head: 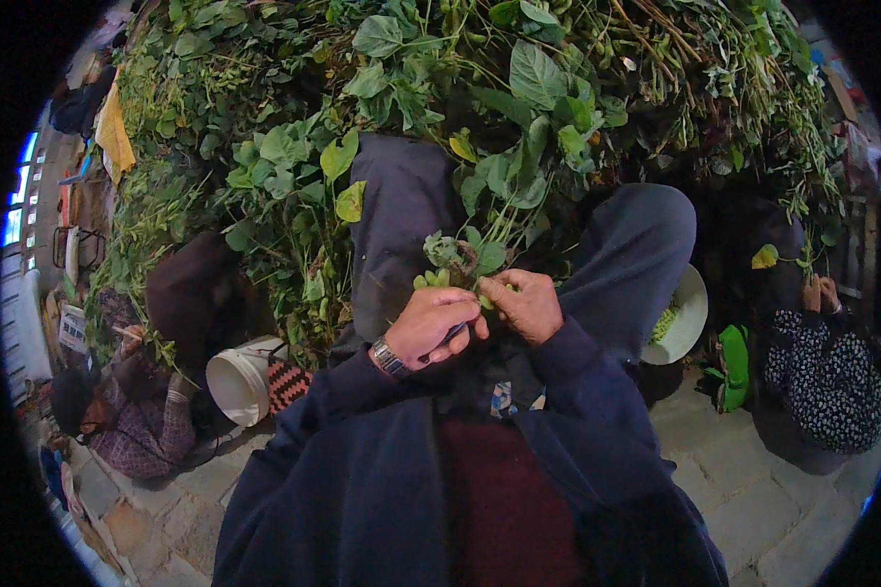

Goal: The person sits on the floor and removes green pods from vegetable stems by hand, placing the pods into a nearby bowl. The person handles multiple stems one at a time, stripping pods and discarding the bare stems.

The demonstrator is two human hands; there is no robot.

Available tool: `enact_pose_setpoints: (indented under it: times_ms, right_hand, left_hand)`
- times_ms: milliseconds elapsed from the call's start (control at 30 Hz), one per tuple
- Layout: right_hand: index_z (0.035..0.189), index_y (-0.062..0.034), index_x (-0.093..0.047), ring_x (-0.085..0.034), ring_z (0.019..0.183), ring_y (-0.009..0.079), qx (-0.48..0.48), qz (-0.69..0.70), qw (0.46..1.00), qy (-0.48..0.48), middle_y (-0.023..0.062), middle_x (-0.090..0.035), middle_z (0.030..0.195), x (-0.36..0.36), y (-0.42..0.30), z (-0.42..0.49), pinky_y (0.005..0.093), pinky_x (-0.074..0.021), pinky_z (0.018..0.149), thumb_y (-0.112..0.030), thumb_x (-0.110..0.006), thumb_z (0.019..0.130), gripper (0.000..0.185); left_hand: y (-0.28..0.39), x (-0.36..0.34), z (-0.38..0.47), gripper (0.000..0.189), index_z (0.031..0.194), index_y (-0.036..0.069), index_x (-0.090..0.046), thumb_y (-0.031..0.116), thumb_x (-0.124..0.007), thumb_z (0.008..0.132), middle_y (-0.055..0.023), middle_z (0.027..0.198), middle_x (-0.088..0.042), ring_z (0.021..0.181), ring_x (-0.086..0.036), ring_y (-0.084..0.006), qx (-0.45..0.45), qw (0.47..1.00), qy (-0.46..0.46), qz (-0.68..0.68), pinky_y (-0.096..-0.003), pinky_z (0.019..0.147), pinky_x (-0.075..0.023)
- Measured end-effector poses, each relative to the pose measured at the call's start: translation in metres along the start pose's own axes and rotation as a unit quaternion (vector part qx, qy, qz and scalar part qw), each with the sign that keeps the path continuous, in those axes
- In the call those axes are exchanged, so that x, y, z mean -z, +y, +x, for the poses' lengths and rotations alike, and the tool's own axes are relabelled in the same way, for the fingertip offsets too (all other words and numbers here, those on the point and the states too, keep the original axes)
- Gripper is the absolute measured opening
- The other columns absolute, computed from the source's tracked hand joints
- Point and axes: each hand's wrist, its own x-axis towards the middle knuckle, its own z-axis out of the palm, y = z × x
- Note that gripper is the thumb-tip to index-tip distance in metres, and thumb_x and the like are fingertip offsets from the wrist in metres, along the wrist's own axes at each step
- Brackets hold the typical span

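My left hand (432, 328), with a metal wristwatch, is curled over my lap and grips several green bean pods (432, 279) that show above its knuckles. Close at its right, my right hand (523, 304) pinches a pod between thumb and forefinger. A leafy bean plant (490, 255), apparently soybean, lies between my knees just above both hands. Its stems run up into a large heap of bean plants (393, 88). Something small and dark shows in my left palm; I cannot tell what it is.
A white bucket (238, 385) stands at my left. Beyond my right knee a white container (694, 315) holds shelled green beans (664, 321), near a green bag (734, 367). People sit on both sides; a co-worker's hands (821, 293) hold a stem at right. Stone paving (712, 477) lies below.
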Motion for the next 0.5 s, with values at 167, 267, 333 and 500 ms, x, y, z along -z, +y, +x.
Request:
enact_pose_setpoints:
  times_ms: [167,267,333,500]
  right_hand:
    - [0.086,0.0050,-0.068,-0.056,0.058,0.0103,0.016,-0.037,0.999,0.010,0.0067,-0.063,0.065,0.000,0.001,0.002,0.0276,-0.0452,0.054,-0.024,-0.068,0.085,0.029]
    - [0.088,0.0043,-0.068,-0.058,0.062,0.0126,0.038,-0.072,0.997,0.019,0.0096,-0.065,0.069,-0.001,0.004,0.002,0.0292,-0.0468,0.058,-0.021,-0.067,0.084,0.026]
    - [0.089,0.0043,-0.067,-0.059,0.064,0.0132,0.057,-0.077,0.995,0.020,0.0110,-0.065,0.070,-0.001,0.006,0.000,0.0294,-0.0470,0.059,-0.020,-0.068,0.083,0.025]
    - [0.092,0.0043,-0.066,-0.059,0.065,0.0151,0.207,-0.136,0.969,-0.006,0.0115,-0.062,0.072,0.006,0.018,0.001,0.0302,-0.0473,0.062,-0.019,-0.068,0.084,0.025]
  left_hand:
    - [-0.001,-0.002,0.005,0.020,0.082,-0.001,-0.059,0.013,-0.050,0.093,-0.0086,0.067,-0.060,0.034,-0.041,-0.0087,0.033,0.999,0.032,0.019,-0.0236,0.029,-0.0283]
    - [-0.013,-0.015,0.008,0.018,0.082,0.001,-0.056,0.014,-0.049,0.093,-0.0063,0.059,-0.057,0.036,-0.044,-0.0087,-0.020,0.990,0.092,0.107,-0.0236,0.030,-0.0312]
    - [-0.018,-0.018,0.007,0.019,0.080,0.002,-0.055,0.013,-0.047,0.093,-0.0060,0.057,-0.056,0.036,-0.046,-0.0094,-0.044,0.980,0.104,0.162,-0.0238,0.031,-0.0327]
    - [-0.023,-0.019,0.007,0.017,0.081,0.001,-0.054,0.011,-0.046,0.092,-0.0054,0.053,-0.054,0.038,-0.051,-0.0111,-0.134,0.945,0.130,0.268,-0.0265,0.032,-0.0361]
